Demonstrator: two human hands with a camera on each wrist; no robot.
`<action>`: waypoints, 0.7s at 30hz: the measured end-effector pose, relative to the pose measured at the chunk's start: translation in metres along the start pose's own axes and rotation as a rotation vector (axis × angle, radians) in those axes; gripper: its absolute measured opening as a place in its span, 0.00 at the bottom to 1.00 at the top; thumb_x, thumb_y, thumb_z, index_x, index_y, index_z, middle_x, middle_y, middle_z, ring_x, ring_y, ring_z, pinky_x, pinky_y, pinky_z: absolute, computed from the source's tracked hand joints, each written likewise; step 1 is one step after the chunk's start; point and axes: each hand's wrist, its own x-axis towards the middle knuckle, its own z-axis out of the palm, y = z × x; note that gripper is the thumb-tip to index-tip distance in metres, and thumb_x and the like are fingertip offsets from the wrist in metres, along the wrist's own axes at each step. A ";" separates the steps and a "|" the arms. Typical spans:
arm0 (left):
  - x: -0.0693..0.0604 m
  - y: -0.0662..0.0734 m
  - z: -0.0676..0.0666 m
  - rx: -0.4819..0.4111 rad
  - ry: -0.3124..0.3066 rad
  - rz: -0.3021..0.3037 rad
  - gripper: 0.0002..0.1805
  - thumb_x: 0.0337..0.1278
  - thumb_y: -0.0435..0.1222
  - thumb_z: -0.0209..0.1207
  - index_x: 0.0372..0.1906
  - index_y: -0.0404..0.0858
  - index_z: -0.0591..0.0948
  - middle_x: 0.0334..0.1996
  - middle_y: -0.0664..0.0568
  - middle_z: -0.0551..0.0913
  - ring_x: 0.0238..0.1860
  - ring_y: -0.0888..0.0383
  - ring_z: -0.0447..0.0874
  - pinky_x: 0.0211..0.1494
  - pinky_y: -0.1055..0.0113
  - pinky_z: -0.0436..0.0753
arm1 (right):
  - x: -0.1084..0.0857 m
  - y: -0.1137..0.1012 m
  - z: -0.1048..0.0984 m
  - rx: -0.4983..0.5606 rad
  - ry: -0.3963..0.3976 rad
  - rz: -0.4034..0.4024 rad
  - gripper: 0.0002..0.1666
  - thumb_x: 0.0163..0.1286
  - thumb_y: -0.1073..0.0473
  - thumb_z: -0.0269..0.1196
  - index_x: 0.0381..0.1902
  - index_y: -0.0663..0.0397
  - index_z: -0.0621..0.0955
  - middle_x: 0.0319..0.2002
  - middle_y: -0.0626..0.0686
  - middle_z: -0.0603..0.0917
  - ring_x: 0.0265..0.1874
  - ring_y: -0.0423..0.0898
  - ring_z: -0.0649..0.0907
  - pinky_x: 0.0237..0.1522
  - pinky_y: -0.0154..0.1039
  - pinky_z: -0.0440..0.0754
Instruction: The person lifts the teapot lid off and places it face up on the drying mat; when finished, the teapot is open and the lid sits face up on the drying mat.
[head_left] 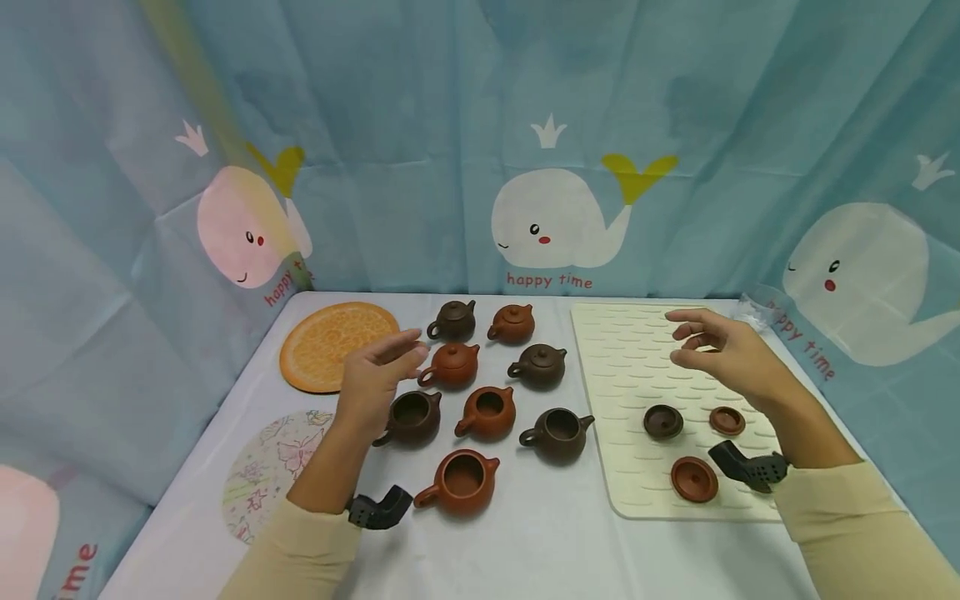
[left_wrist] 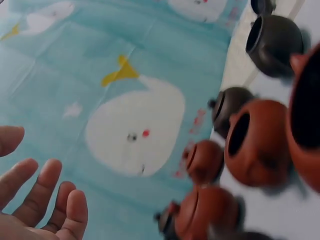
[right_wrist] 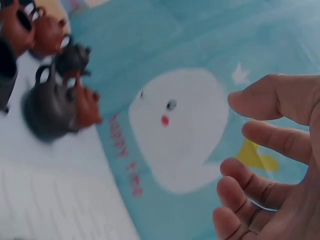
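Observation:
My left hand (head_left: 372, 379) hovers over the left side of the teapots, holding nothing, its fingers loosely bent. Nearest to it are a lidded red-brown teapot (head_left: 454, 367) and a lidless dark teapot (head_left: 417, 419), partly hidden by the hand. Above the cream mat (head_left: 622, 367) my right hand (head_left: 723, 354) is raised, with thumb and fingers apart and nothing between them. Two red-brown lids (head_left: 693, 479) and a dark lid (head_left: 663, 422) lie on that mat. Other lidless pots include a red-brown teapot (head_left: 461, 485) in front and a dark teapot (head_left: 560, 435) near the mat.
Farther back stand lidded pots, among them a dark teapot (head_left: 541, 367). At the left lie an orange-slice placemat (head_left: 330, 346) and a round butterfly-patterned mat (head_left: 262, 467). A whale-print curtain (head_left: 420, 225) borders the white table (head_left: 547, 542). Clear plastic (head_left: 757, 307) lies at the back right corner.

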 end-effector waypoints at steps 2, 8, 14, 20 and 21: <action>0.008 0.002 0.016 -0.007 -0.037 0.002 0.21 0.57 0.38 0.67 0.55 0.36 0.82 0.47 0.45 0.84 0.45 0.52 0.81 0.46 0.62 0.80 | 0.006 -0.006 0.003 0.041 -0.003 -0.026 0.31 0.68 0.59 0.64 0.67 0.56 0.69 0.51 0.58 0.75 0.42 0.47 0.77 0.39 0.35 0.78; 0.032 -0.009 0.056 -0.045 -0.070 -0.017 0.18 0.57 0.35 0.66 0.54 0.37 0.83 0.46 0.46 0.83 0.45 0.53 0.81 0.52 0.50 0.77 | 0.030 -0.018 0.030 0.136 -0.039 -0.032 0.30 0.67 0.58 0.66 0.65 0.56 0.72 0.49 0.59 0.75 0.44 0.51 0.77 0.41 0.37 0.77; 0.051 -0.026 0.086 -0.064 -0.116 -0.078 0.18 0.57 0.33 0.66 0.54 0.36 0.82 0.47 0.44 0.83 0.48 0.52 0.80 0.50 0.51 0.77 | 0.058 -0.015 0.056 0.194 -0.078 -0.015 0.29 0.64 0.59 0.67 0.62 0.57 0.74 0.45 0.61 0.76 0.42 0.54 0.77 0.42 0.44 0.77; 0.066 -0.045 0.106 0.013 -0.144 -0.206 0.19 0.56 0.34 0.67 0.54 0.37 0.83 0.48 0.47 0.82 0.50 0.50 0.78 0.50 0.55 0.78 | 0.086 -0.010 0.081 0.230 -0.140 0.046 0.27 0.63 0.60 0.68 0.60 0.56 0.76 0.39 0.59 0.77 0.38 0.53 0.78 0.40 0.45 0.76; 0.068 -0.048 0.108 0.035 -0.147 -0.230 0.19 0.56 0.34 0.67 0.54 0.37 0.82 0.47 0.47 0.82 0.50 0.49 0.78 0.51 0.55 0.77 | 0.090 -0.009 0.085 0.221 -0.149 0.060 0.27 0.63 0.60 0.68 0.60 0.56 0.76 0.38 0.59 0.77 0.38 0.53 0.78 0.39 0.45 0.75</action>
